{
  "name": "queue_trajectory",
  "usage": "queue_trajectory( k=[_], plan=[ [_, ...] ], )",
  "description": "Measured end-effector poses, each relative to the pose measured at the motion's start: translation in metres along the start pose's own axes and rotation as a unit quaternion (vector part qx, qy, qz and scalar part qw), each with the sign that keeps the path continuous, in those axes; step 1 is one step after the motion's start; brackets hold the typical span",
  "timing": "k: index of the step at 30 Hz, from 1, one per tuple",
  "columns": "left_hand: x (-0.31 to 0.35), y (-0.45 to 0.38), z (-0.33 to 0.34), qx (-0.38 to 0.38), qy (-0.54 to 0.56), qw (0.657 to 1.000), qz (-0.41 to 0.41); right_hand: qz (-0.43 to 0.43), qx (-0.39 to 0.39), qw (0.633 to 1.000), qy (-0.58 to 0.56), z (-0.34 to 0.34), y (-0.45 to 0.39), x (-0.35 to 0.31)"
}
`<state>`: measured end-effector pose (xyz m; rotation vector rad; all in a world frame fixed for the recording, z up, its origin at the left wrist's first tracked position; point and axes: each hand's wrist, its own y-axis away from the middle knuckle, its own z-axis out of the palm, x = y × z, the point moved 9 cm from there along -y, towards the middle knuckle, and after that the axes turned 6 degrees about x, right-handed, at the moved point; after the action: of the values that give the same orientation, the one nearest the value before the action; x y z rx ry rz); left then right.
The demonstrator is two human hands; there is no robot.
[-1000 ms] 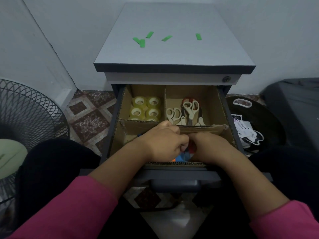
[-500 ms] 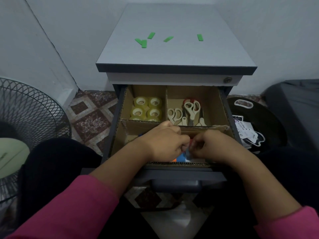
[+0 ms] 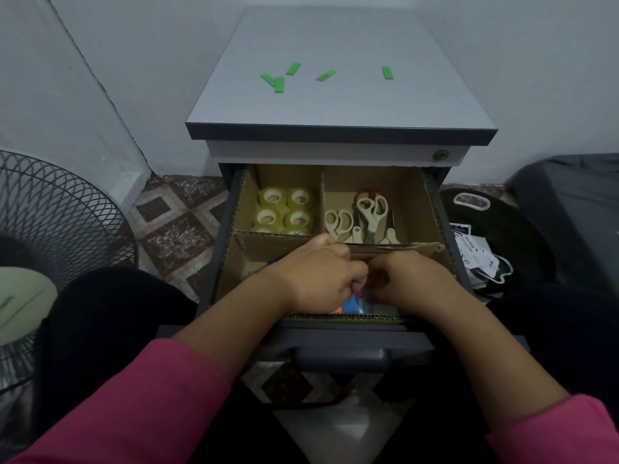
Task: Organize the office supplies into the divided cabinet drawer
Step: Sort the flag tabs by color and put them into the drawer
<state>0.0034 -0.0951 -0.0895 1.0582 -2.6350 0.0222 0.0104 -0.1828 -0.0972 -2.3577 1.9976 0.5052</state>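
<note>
Beyond left hand (image 3: 318, 276): 4 clear yellowish tape rolls (image 3: 285, 209), filed. Beyond right hand (image 3: 410, 277): cream-handled scissors (image 3: 358, 217), filed. Both hands curled, pinching small colourful packets (image 3: 353, 304) beneath, front compartment; sorting likely unfinished.

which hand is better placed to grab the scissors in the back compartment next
Probably the left hand: its knuckles sit just at the divider beside the scissors. The right hand lies nearer the drawer front. Both look busy.
</note>
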Motion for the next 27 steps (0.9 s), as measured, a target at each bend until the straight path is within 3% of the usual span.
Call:
queue_trajectory(
  k=[7,13,27],
  plan=[
    [0.002,-0.001,0.001,-0.003,-0.005,1.0,0.01,0.039,-0.039,0.996,-0.071,0.008,-0.001,0.004],
    [-0.001,-0.001,0.004,-0.011,-0.002,1.0,0.004,0.021,-0.022,0.997,-0.075,0.009,-0.002,-0.001],
    [0.0,-0.002,0.007,-0.023,-0.024,0.999,0.005,-0.026,-0.029,0.999,0.0,0.011,-0.002,-0.007]
  ],
)
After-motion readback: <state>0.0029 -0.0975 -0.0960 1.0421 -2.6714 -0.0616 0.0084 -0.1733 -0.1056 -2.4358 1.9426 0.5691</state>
